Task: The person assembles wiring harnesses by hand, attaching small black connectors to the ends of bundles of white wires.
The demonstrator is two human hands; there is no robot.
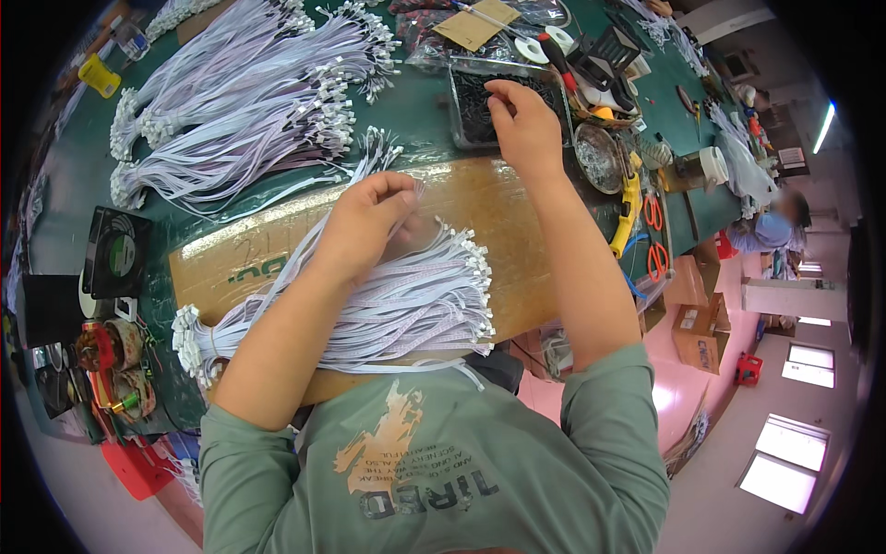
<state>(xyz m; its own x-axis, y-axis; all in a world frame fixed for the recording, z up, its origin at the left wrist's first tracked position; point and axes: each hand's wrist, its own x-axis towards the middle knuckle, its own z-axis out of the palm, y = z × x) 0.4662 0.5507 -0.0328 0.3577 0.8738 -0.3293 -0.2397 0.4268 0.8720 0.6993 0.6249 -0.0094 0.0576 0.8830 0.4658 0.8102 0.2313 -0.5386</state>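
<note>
My left hand point(365, 226) is closed in a pinch above a bundle of white flat cables point(406, 309). A cable's pale end shows at its fingertips, partly blurred. The bundle lies across the cardboard with white connectors at both ends. My right hand point(526, 125) reaches over a clear tray point(452, 115) of small black parts point(475, 106). Its thumb and index finger are curled toward each other. Whatever they pinch, if anything, is too small to make out. Behind my left hand lies a smaller group of cables point(377, 152).
Larger cable bundles point(249, 120) cover the far left of the green table. Right of the tray are a metal bowl point(598, 157), a yellow cutter point(629, 208) and orange-handled scissors point(655, 235). A black fan point(117, 251) stands at left. Another person point(780, 226) sits farther right.
</note>
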